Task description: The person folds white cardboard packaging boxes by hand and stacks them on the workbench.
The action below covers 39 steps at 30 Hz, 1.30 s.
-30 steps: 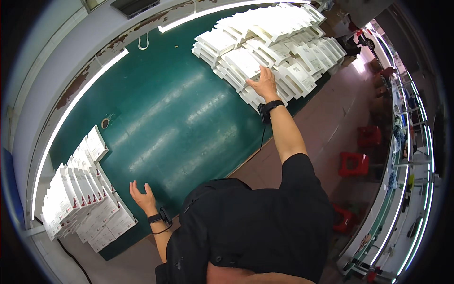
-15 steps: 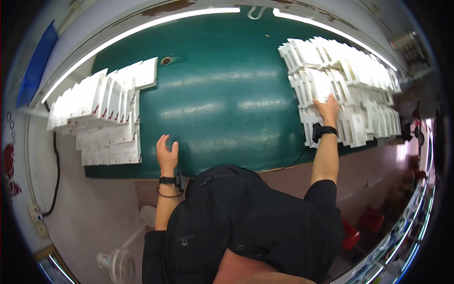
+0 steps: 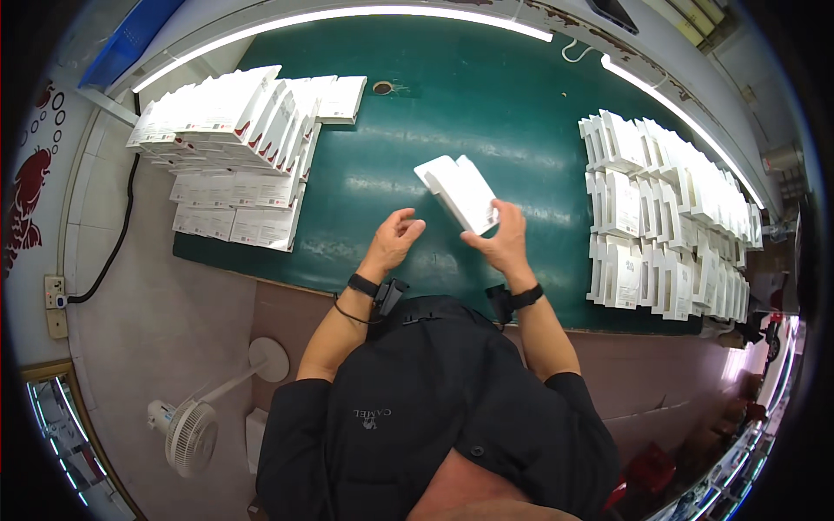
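Observation:
My right hand (image 3: 506, 240) grips the near end of a white carton (image 3: 466, 193) between thumb and fingers, above the middle of the green table. The carton tilts up to the left, and a flap stands out at its far end. To its left and nearer to me, my left hand (image 3: 395, 239) is held with bent fingers and the thumb apart, holding nothing. At the right of the table stand rows of white cartons with flaps out (image 3: 621, 204). Stacked white boxes (image 3: 261, 191) with small red marks fill the left side.
A green tabletop (image 3: 373, 174) lies under the work. Lamp tubes (image 3: 347, 12) run along its far edge, near a round hole (image 3: 382, 88) in the top. Below the left edge stands a white fan (image 3: 191, 438); a black cable (image 3: 130, 200) hangs by the wall.
My right hand has left the right-hand rows and now holds a white carton over the table's middle. My left hand has come forward toward the carton. The whole view has shifted.

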{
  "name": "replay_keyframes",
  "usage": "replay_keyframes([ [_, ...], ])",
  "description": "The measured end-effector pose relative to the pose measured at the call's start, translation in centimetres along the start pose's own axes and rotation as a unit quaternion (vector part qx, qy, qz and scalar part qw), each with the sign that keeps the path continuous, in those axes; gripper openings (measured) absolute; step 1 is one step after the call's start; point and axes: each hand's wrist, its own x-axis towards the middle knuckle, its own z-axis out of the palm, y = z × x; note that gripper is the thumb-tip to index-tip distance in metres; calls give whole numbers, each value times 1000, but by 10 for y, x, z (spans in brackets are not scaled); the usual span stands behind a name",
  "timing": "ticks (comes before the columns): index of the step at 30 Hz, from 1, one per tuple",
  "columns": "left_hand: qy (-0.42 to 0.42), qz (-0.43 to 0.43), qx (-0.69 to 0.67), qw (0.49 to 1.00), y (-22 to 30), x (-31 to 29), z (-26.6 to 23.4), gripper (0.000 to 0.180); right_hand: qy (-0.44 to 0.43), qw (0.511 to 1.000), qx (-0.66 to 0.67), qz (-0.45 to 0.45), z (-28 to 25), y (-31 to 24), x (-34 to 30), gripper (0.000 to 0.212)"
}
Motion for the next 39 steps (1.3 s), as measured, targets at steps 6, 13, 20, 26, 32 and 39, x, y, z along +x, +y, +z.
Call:
replay_keyframes([
  [6,10,-93,-125,988,2,5,2,56,-90,993,40,-69,51,-45,-11,86],
  [13,192,-27,123,973,-53,77,-109,59,-198,975,98,36,20,-31,-16,71],
  [20,305,40,383,871,-59,107,-146,65,-191,959,109,177,-6,17,-52,59],
  [26,203,54,600,772,-32,90,-106,68,-134,929,172,300,-21,55,-87,57],
  [32,212,63,605,765,-43,121,-125,66,-108,917,167,345,-40,59,-98,56],
  [39,211,60,610,761,-43,145,-148,64,-70,919,164,351,-51,83,-113,54],
])
